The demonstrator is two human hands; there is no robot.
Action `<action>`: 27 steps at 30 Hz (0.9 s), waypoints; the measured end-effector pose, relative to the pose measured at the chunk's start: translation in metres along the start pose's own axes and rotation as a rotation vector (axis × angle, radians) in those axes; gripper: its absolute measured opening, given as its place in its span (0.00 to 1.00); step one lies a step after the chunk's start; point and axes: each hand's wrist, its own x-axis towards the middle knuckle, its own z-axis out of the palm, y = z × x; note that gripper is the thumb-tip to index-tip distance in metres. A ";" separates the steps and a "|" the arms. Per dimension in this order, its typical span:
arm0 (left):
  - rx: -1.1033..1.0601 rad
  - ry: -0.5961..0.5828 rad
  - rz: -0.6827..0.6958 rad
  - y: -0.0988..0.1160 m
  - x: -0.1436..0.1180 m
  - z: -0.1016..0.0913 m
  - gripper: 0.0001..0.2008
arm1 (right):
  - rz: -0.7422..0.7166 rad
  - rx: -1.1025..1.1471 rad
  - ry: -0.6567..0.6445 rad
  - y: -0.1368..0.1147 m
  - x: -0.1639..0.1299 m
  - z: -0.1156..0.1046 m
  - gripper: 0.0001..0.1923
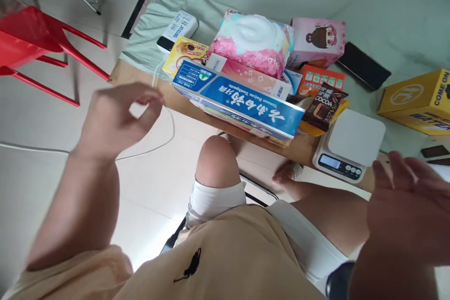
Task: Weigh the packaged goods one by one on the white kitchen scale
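Note:
My left hand point(121, 117) hovers left of the table edge, fingers loosely curved toward the thumb. Nothing shows in it. Closest to it are a blue toothpaste box point(239, 101) and a yellow box point(184, 54). Slightly blurred, my right hand point(408, 201) is at the lower right with fingers spread, holding nothing. Just left of it a white digital kitchen scale point(356, 138) sits on the table edge, its plate bare. A brown cocoa snack packet point(324, 107) lies beside the scale. Behind the toothpaste box are a wipes pack point(255, 40) and a pale pink box point(251, 75).
Green cloth point(369, 9) covers the table. On it are a pink box point(318, 40), a black phone point(364, 66), a yellow carton point(418, 101) and a white device point(179, 30). A white cable point(172, 126) hangs to the floor. At left stands a red stool point(38, 37).

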 end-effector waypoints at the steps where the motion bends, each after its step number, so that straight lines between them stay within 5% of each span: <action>1: -0.063 0.060 0.026 0.005 -0.016 0.008 0.05 | 0.004 0.001 0.015 0.004 -0.005 -0.008 0.10; 5: -0.349 0.149 0.115 0.063 -0.075 0.065 0.13 | 0.017 -0.041 -0.051 0.017 -0.015 -0.037 0.09; 9: -0.572 0.083 0.122 0.134 -0.079 0.133 0.11 | -0.048 -0.021 -0.107 0.035 -0.011 -0.064 0.09; 14: -0.791 -0.011 0.226 0.203 -0.023 0.205 0.14 | -0.285 0.118 -0.169 0.043 0.021 -0.074 0.13; 20: -1.014 -0.232 0.133 0.310 0.055 0.298 0.14 | -0.625 0.151 0.198 0.027 0.117 -0.078 0.07; 24: -0.986 -0.372 -0.015 0.372 0.106 0.369 0.16 | -0.520 0.029 0.600 0.055 0.181 -0.123 0.06; 27: -0.932 -0.446 -0.166 0.399 0.140 0.419 0.16 | -0.400 -0.001 0.680 0.095 0.217 -0.162 0.08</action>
